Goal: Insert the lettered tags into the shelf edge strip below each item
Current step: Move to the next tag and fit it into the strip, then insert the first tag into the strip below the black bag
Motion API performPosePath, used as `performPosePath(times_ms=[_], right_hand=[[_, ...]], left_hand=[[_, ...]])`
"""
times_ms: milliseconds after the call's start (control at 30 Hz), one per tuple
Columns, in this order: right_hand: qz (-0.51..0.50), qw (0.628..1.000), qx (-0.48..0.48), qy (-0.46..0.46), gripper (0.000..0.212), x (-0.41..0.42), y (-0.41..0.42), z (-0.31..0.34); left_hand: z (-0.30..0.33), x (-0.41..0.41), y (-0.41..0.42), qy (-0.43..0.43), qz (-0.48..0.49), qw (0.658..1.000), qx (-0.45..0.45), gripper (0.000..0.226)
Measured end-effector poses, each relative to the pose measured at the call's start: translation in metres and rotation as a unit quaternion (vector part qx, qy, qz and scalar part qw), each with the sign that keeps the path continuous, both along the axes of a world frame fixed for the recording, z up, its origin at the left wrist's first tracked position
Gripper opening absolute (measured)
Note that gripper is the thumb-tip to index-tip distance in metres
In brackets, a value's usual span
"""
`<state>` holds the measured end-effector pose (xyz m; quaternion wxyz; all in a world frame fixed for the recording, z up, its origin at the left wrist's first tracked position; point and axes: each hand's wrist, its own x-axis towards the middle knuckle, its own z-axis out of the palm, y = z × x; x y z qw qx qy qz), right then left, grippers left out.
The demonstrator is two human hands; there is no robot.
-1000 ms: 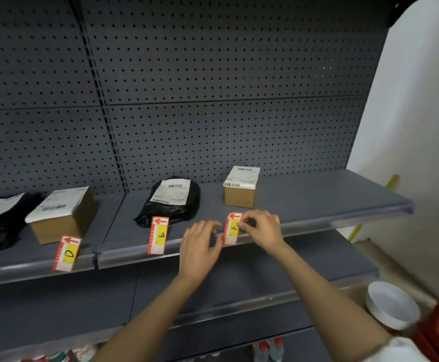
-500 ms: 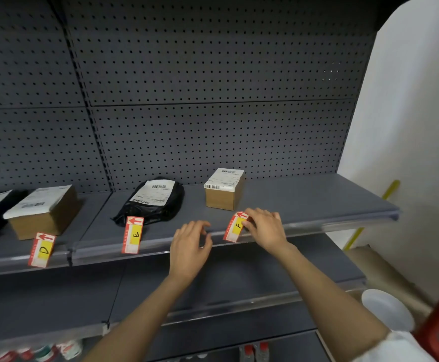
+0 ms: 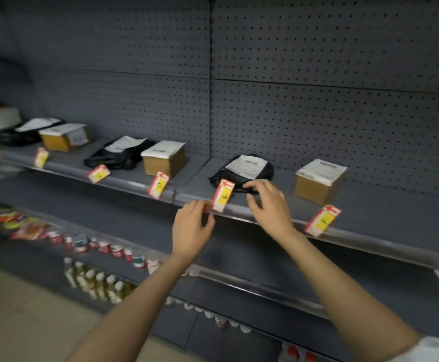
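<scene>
Red-yellow tag (lettering blurred)

2 bare forearms reach in from the bottom edge, blurred by camera motion. the left hand and right hand carry no gloves, rings, watch or bands – nothing worn at either wrist. the left arm shows no sleeve anywhere in view. at the lower right corner a white sleeve edge covers the right upper arm – soft fabric, plain, with no visible print.
</scene>
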<state>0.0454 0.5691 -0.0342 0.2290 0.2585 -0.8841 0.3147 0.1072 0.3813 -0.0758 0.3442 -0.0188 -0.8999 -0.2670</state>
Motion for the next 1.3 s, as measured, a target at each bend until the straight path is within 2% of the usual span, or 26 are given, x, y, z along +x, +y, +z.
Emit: performPosePath(times_ms=[200, 367, 567, 700, 800, 967, 1300], right_hand=[[0.151, 0.988, -0.011, -0.015, 0.019, 0.015, -0.138, -0.015], [0.242, 0.969, 0.030, -0.042, 0.024, 0.028, -0.255, -0.026], [0.297, 0.950, 0.075, -0.054, 0.029, 0.028, -0.412, -0.018], [0.312, 0.946, 0.046, -0.077, 0.028, 0.024, -0.514, -0.002], [0.325, 0.939, 0.010, -0.111, 0.025, 0.020, -0.579, 0.004], [0.338, 0.933, -0.002, -0.122, 0.025, -0.007, -0.664, 0.006], [0.320, 0.945, 0.020, -0.070, 0.022, -0.122, -0.837, 0.009]], left_hand=[[0.001, 0.055, -0.135, -0.026, 0.152, 0.987, -0.038, 0.016], [-0.006, 0.097, -0.234, -0.060, 0.230, 0.971, -0.039, 0.016], [0.011, 0.120, -0.367, -0.092, 0.289, 0.951, -0.058, 0.022], [0.029, 0.131, -0.456, -0.103, 0.321, 0.939, -0.063, 0.029], [0.027, 0.133, -0.512, -0.099, 0.341, 0.935, -0.023, 0.021], [0.013, 0.109, -0.583, -0.114, 0.358, 0.927, 0.024, 0.017], [0.029, -0.012, -0.742, -0.073, 0.335, 0.939, 0.032, 0.020]])
